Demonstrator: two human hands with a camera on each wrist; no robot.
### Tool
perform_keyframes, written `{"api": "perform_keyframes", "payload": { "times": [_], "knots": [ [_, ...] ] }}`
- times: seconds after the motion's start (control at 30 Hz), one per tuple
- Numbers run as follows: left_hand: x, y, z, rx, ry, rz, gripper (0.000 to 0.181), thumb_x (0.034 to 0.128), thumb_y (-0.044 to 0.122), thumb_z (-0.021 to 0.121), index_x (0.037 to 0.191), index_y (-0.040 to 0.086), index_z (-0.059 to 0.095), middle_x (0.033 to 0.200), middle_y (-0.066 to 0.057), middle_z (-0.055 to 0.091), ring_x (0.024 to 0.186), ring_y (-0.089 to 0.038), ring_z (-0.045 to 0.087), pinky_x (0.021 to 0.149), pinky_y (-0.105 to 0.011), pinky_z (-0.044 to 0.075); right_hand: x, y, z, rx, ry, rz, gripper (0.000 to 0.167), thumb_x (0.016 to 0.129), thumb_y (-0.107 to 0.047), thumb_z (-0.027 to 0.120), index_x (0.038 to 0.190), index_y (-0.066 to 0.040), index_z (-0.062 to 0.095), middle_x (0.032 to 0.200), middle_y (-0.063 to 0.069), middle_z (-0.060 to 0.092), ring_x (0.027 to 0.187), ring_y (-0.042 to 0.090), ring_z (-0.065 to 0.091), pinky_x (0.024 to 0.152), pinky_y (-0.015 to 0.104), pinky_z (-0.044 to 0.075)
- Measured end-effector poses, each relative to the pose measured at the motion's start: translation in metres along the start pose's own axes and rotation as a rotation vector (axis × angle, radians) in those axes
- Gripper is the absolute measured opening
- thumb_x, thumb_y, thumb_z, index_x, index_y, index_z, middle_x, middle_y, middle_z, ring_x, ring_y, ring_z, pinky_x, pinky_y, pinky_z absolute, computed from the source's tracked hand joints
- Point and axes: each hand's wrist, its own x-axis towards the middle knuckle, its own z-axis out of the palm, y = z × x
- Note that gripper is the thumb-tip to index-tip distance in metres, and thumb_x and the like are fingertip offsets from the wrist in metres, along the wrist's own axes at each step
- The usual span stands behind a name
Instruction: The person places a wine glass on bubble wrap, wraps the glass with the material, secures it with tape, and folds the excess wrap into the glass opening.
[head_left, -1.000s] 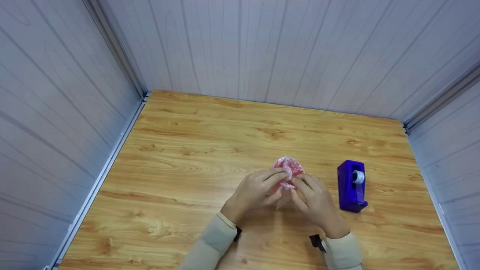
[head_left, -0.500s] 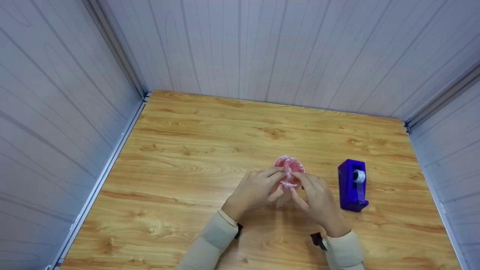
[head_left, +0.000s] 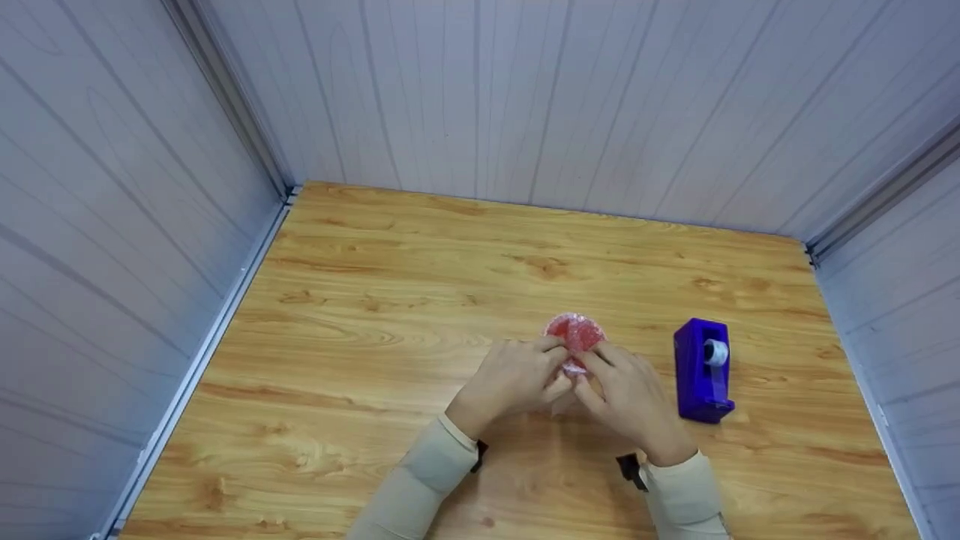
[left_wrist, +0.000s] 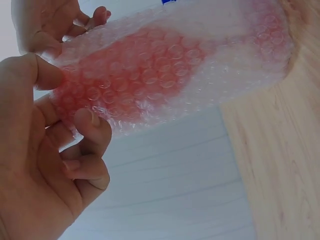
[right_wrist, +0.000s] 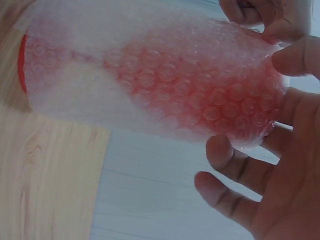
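A red goblet (left_wrist: 175,55), rolled in clear bubble wrap (left_wrist: 210,85), stands upright on the wooden table. Its narrow stem shows through the wrap, and a red base edge shows in the right wrist view. My left hand (head_left: 514,382) pinches the top edge of the wrap from the left. From the right, my right hand (head_left: 634,394) pinches the same rim with thumb and fingers. Seen from above, the red mouth of the goblet (head_left: 589,332) shows beyond the fingertips, with some wrap folded over it. The hands hide the near side of the rim in the head view.
A blue tape dispenser (head_left: 697,375) with a roll of clear tape (head_left: 716,352) stands to the right of the right hand. Pale panel walls (head_left: 480,97) enclose the table (head_left: 360,300) at the back and both sides.
Both hands have stayed at the goblet's top, fingers shifting slightly. The raised strip of wrap across the mouth is now pressed lower, and more of the red shows. The dispenser has not moved.
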Motion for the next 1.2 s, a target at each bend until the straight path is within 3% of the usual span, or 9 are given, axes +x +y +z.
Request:
{"api": "perform_keyframes", "payload": {
  "times": [0.17, 0.27, 0.37, 0.53, 0.63, 0.77, 0.97, 1.1, 1.2],
  "knots": [
    [-0.005, -0.001, 0.007, 0.037, 0.125, 0.077, 0.023, 0.0908, 0.032, 0.060, 0.101, 0.016, 0.073, 0.106, 0.003, 0.068, 0.058, -0.011, 0.060, 0.049, -0.026, 0.051, 0.004, -0.002, -0.003, -0.008, -0.084, 0.053, 0.031, 0.091, -0.023, 0.062, 0.114, -0.006, 0.073, 0.111, 0.006, 0.064, 0.083, 0.026, 0.056, 0.073, 0.044, 0.051],
    [-0.006, -0.001, 0.008, 0.041, 0.142, 0.090, 0.022, 0.0916, 0.030, 0.060, 0.100, 0.015, 0.073, 0.110, 0.001, 0.068, 0.060, -0.011, 0.062, 0.052, -0.026, 0.053, 0.005, -0.002, -0.003, -0.026, -0.100, 0.051, 0.030, 0.091, -0.024, 0.061, 0.110, -0.004, 0.074, 0.107, 0.006, 0.062, 0.080, 0.026, 0.052, 0.070, 0.042, 0.049],
    [-0.003, 0.001, 0.004, 0.023, 0.072, 0.054, 0.019, 0.0919, 0.030, 0.059, 0.094, 0.014, 0.068, 0.101, 0.002, 0.066, 0.053, -0.011, 0.053, 0.047, -0.027, 0.049, 0.005, -0.001, -0.003, -0.033, -0.105, 0.038, 0.029, 0.091, -0.022, 0.060, 0.108, -0.004, 0.073, 0.103, 0.006, 0.060, 0.077, 0.026, 0.049, 0.065, 0.039, 0.046],
    [0.006, 0.005, -0.006, -0.038, -0.121, -0.025, 0.022, 0.0937, 0.033, 0.055, 0.094, 0.013, 0.064, 0.094, 0.001, 0.061, 0.052, -0.014, 0.044, 0.044, -0.031, 0.044, 0.004, 0.002, -0.003, 0.011, -0.098, 0.023, 0.033, 0.091, -0.020, 0.060, 0.119, -0.005, 0.070, 0.116, 0.007, 0.062, 0.084, 0.026, 0.052, 0.072, 0.041, 0.049],
    [0.006, 0.004, -0.008, -0.051, -0.148, -0.015, 0.021, 0.0935, 0.031, 0.054, 0.096, 0.013, 0.065, 0.094, 0.000, 0.060, 0.053, -0.014, 0.046, 0.047, -0.031, 0.046, 0.000, 0.004, -0.003, 0.058, -0.072, 0.003, 0.033, 0.092, -0.019, 0.062, 0.122, -0.006, 0.069, 0.119, 0.007, 0.062, 0.090, 0.024, 0.056, 0.078, 0.041, 0.051],
    [-0.001, 0.000, -0.005, -0.039, -0.035, 0.072, 0.021, 0.0937, 0.027, 0.057, 0.103, 0.012, 0.070, 0.099, 0.000, 0.064, 0.059, -0.013, 0.056, 0.055, -0.029, 0.053, -0.008, 0.006, -0.001, 0.107, 0.011, -0.035, 0.034, 0.093, -0.017, 0.066, 0.124, -0.006, 0.068, 0.116, 0.007, 0.062, 0.100, 0.023, 0.060, 0.086, 0.042, 0.054],
    [-0.013, -0.007, 0.000, -0.113, 0.183, 0.172, 0.029, 0.0967, 0.022, 0.062, 0.120, 0.007, 0.069, 0.121, -0.006, 0.065, 0.084, -0.015, 0.069, 0.075, -0.029, 0.058, -0.017, 0.010, 0.002, 0.168, 0.177, -0.113, 0.043, 0.088, -0.007, 0.072, 0.130, -0.004, 0.065, 0.122, 0.011, 0.062, 0.098, 0.019, 0.064, 0.078, 0.034, 0.057],
    [-0.020, -0.007, 0.001, -0.164, 0.266, 0.152, 0.031, 0.0963, 0.021, 0.064, 0.124, 0.006, 0.066, 0.125, -0.010, 0.063, 0.088, -0.018, 0.069, 0.078, -0.029, 0.057, -0.022, 0.010, 0.003, 0.196, 0.263, -0.114, 0.047, 0.087, -0.007, 0.071, 0.133, -0.002, 0.062, 0.125, 0.014, 0.060, 0.097, 0.018, 0.064, 0.079, 0.028, 0.056],
    [-0.027, -0.007, 0.000, -0.172, 0.314, 0.077, 0.036, 0.0945, 0.021, 0.066, 0.126, 0.006, 0.064, 0.125, -0.011, 0.062, 0.098, -0.021, 0.067, 0.084, -0.032, 0.056, -0.026, 0.010, 0.002, 0.175, 0.321, -0.081, 0.047, 0.090, -0.011, 0.067, 0.135, 0.000, 0.060, 0.126, 0.017, 0.060, 0.101, 0.021, 0.063, 0.084, 0.029, 0.054]
  ]
}}
